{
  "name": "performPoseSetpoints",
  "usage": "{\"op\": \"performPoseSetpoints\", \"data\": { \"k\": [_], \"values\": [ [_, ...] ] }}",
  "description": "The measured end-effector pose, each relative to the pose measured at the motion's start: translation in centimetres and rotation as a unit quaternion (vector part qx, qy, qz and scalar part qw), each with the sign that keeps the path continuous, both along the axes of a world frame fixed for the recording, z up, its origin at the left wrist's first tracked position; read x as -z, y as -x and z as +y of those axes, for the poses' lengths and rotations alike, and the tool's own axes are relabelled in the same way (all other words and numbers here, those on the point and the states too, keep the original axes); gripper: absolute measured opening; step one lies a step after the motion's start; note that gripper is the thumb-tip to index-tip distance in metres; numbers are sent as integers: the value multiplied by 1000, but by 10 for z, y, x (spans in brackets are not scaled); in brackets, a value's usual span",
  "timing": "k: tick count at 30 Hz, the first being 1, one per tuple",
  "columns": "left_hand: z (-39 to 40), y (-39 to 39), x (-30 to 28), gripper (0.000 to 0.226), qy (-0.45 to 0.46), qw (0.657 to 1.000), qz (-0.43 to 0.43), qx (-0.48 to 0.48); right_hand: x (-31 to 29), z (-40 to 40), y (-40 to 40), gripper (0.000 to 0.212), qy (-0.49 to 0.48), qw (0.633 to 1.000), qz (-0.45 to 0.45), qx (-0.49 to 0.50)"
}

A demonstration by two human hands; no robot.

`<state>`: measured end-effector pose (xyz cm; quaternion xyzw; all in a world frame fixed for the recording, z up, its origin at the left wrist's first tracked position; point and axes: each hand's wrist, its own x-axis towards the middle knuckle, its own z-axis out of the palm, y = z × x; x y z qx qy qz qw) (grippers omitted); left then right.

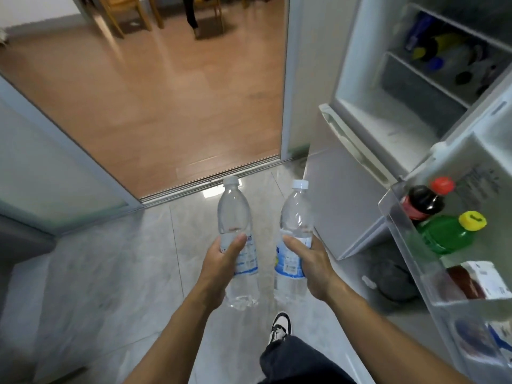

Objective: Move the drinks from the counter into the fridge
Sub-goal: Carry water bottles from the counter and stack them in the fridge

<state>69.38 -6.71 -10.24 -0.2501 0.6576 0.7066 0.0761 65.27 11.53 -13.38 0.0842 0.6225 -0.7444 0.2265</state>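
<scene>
My left hand (221, 266) grips a clear water bottle (234, 214) with a white cap, held upright over the tiled floor. My right hand (310, 261) grips a second clear water bottle (296, 214) with a blue-and-white label, also upright, just right of the first. The open fridge (368, 106) stands to the right, its inner shelves holding several blurred bottles. Its open door (471, 162) is at the far right, and the door's shelf (396, 217) carries a dark cola bottle (424, 203) with a red cap and a green bottle (443, 234) with a yellow cap.
A lower door shelf holds a carton (484, 278). The closed lower fridge door (340, 206) is beside my right hand. A sliding-door track (210, 184) leads to a wooden floor with chairs and a person's legs (191, 15). My shoe (279, 327) is below.
</scene>
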Motion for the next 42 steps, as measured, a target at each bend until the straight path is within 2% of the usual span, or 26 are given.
{"op": "performPoseSetpoints", "data": {
  "k": [4,7,10,14,17,19,23,29,31,34,39,42],
  "values": [
    [-8,84,-15,43,-16,1000,0,27,-17,-2,74,44,-6,1000,4,30],
    [-9,139,-17,29,-24,998,-1,52,-25,2,117,36,-2,998,5,70],
    [-10,191,-14,29,-32,996,2,84,-26,4,153,29,1,992,9,127],
    [-12,266,-8,25,-38,987,10,157,-26,0,199,43,-17,976,7,218],
    [-13,321,-12,36,-50,976,17,212,-32,-6,234,37,-15,959,16,283],
    [-14,358,-21,46,-63,966,23,250,-44,-13,257,22,-26,945,25,325],
    [-5,422,-43,45,-88,941,41,324,-73,-16,295,11,-51,915,49,396],
    [36,487,-69,21,-99,906,70,405,-108,-5,334,54,-93,868,98,478],
    [58,504,-81,24,-101,894,90,426,-117,9,344,59,-102,853,120,497],
    [94,528,-97,39,-98,879,126,449,-130,38,358,48,-116,832,147,522],
    [145,562,-119,46,-79,846,200,488,-154,94,378,35,-119,778,189,587],
    [177,585,-126,45,-56,841,242,480,-168,132,391,29,-126,747,207,619]
  ]
}}
